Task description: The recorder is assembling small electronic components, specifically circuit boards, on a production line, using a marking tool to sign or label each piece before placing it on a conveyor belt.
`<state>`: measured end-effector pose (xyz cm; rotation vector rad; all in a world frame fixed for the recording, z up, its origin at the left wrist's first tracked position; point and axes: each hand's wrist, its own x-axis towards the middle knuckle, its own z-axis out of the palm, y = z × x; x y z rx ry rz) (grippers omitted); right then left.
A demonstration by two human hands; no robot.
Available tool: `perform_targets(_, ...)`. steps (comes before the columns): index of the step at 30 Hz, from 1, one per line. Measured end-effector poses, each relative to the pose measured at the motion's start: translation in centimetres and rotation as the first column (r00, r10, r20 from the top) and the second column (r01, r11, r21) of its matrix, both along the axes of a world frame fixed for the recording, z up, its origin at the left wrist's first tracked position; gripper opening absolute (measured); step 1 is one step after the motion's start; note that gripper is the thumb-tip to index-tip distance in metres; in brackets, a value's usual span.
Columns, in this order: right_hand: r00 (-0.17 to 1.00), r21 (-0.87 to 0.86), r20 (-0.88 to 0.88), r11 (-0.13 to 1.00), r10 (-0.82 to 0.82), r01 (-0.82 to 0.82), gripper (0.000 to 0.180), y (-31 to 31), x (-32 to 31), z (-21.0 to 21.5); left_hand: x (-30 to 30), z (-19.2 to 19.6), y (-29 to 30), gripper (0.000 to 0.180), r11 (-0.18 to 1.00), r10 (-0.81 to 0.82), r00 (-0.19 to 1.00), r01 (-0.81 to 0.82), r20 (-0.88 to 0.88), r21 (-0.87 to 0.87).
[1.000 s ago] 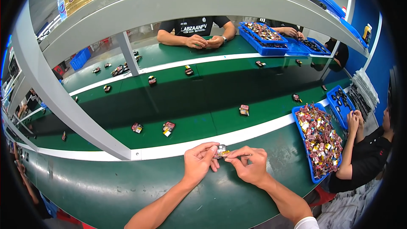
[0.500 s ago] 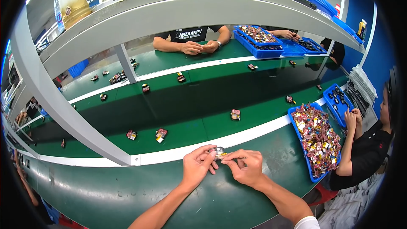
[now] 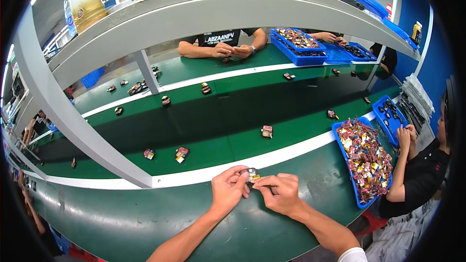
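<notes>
My left hand grips a small electronic unit with a dark casing and pale and yellow parts inside, held over the front edge of the green bench. At the unit's lower right side, the fingertips of my right hand are pinched together. Whatever those fingertips hold, if anything, is too small to make out. Fingers partly hide the unit's edges. Just beyond my hands runs a white rail.
Past the rail, a green conveyor belt carries several small assemblies, one of them a red-and-white assembly. A blue tray heaped with circuit pieces stands right. Co-workers sit opposite and at right. A grey frame post rises at left.
The assemblies on the near belt have slid slightly left. My hands keep nearly the same grip on the unit. The co-worker opposite has shifted their hands, and a small dark piece shows beneath them.
</notes>
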<state>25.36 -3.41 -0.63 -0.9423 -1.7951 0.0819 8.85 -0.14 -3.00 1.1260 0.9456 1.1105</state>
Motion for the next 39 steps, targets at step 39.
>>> perform_targets(39,0.984,-0.018,-0.111,0.99,-0.139,0.137,0.014,0.7,2.1,0.4,-17.7,5.4,13.6,0.013,0.921,0.146,-0.02,0.369,-0.989,0.128)
